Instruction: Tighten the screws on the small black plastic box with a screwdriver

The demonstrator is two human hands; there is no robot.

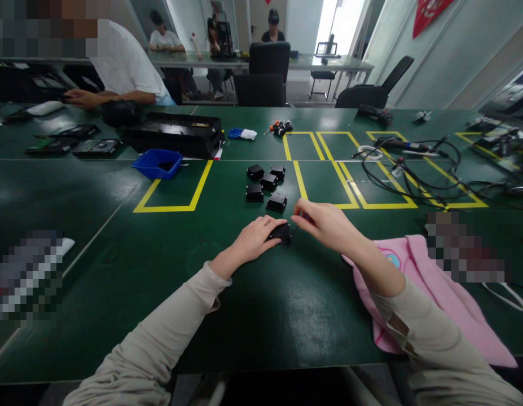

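Note:
My left hand lies over a small black box on the green table and holds it down with the fingers. My right hand is just right of the box, fingertips pinched together at its upper right corner; whether a thin tool is in them I cannot tell. Several more small black boxes sit in a cluster a little beyond the hands, between yellow tape lines.
A blue bin and a long black tray stand at the back left. Tangled black cables spread at the right. A pink cloth lies under my right forearm. A person in a white shirt works at the far left.

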